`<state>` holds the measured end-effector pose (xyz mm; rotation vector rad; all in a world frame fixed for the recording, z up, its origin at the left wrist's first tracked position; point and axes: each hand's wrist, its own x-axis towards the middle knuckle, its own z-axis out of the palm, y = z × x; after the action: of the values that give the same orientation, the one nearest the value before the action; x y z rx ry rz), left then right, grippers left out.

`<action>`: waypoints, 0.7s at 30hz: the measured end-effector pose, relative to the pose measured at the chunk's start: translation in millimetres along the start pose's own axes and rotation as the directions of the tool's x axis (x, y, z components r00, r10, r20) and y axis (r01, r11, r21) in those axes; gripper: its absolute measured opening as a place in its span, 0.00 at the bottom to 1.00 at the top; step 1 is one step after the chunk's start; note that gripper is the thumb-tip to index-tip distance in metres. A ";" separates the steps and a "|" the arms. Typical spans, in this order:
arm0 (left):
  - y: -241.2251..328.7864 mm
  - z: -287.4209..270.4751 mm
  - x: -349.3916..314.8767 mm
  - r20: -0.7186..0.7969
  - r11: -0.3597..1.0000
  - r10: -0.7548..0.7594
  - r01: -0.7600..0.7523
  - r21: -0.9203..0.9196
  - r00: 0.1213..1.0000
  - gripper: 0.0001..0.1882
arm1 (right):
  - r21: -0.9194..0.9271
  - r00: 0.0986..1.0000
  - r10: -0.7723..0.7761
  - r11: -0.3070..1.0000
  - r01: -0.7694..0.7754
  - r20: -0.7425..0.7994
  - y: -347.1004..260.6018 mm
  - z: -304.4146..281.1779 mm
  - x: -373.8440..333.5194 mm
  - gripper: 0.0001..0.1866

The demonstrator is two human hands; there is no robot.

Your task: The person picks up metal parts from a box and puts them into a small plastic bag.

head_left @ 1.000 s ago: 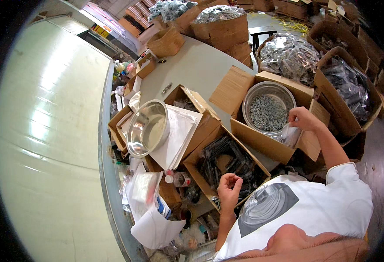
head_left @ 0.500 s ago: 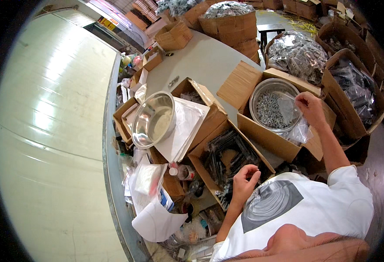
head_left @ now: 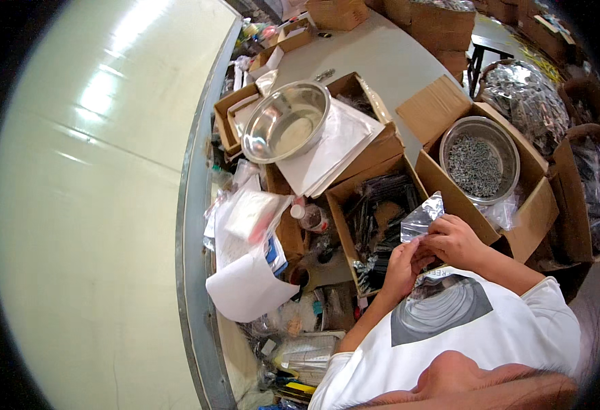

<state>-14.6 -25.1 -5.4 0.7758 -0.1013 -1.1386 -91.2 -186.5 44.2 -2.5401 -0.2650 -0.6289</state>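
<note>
A small clear plastic bag (head_left: 423,217) is pinched between my two hands in front of my chest. My left hand (head_left: 402,268) closes on its lower edge, and my right hand (head_left: 454,240) grips it alongside, fingers bent. Whether anything lies inside the bag is hard to see. Just beyond the hands is an open cardboard box (head_left: 419,195) holding black plastic-wrapped pieces (head_left: 371,205). To the right, a steel bowl (head_left: 511,171) full of small grey screws (head_left: 474,166) rests in another carton (head_left: 443,191), with more clear bags (head_left: 501,213) by its near side.
A shiny steel basin (head_left: 283,130) leans on white sheets (head_left: 334,154) at the left. Nearer are a capped bottle (head_left: 311,217), a white packet (head_left: 252,217) and curled paper (head_left: 248,290). Cartons of bagged parts (head_left: 528,102) crowd the right. A pale wall (head_left: 102,239) borders the left.
My right hand has come from the screw bowl, carrying the clear bag, to meet my left hand at my chest. The view has shifted, so surroundings sit farther right.
</note>
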 end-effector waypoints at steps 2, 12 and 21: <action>0.7 -0.2 -1.1 -0.022 0.999 0.039 -0.040 -0.026 0.999 0.15 | 0.010 1.000 -0.014 1.000 0.014 0.017 -2.4 0.3 4.8 0.09; -4.8 -1.0 -13.3 -0.114 0.677 0.492 -0.298 0.673 0.863 0.12 | 0.322 0.937 0.222 0.896 -0.305 0.268 -9.3 -2.2 12.0 0.09; 11.4 0.1 -13.0 0.060 0.169 0.598 -0.199 0.965 0.799 0.13 | 0.282 0.983 0.109 0.948 -0.148 0.147 -3.8 28.5 4.6 0.10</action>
<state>-11.6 -11.9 5.4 1.9138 -0.7389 -0.2333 -77.4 -168.2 26.3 -2.2917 -0.2170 -0.3451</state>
